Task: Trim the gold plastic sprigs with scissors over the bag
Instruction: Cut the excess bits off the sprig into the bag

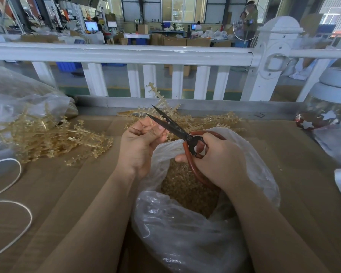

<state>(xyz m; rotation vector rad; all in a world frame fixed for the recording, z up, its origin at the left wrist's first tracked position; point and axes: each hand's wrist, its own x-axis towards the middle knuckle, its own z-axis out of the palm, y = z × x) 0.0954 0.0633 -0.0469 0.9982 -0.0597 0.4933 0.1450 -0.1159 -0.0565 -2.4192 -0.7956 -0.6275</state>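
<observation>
My left hand (140, 146) grips a gold plastic sprig (156, 95) whose stem rises up and away past the blades. My right hand (217, 160) holds black scissors (171, 123) by their red-brown handles; the blades are parted, their tips just above my left fingers. Below both hands an open clear plastic bag (185, 233) holds a heap of small gold trimmings (183, 186). More gold sprigs lie behind the hands (215, 119), and a loose pile of sprigs (47, 138) spreads on the table at the left.
The work surface is brown cardboard (87, 194). A large clear bag (14, 95) sits at far left, with a white cord (18, 217) looping near it. A white railing (126, 54) runs across the back. A jar with white stars (327, 111) stands at right.
</observation>
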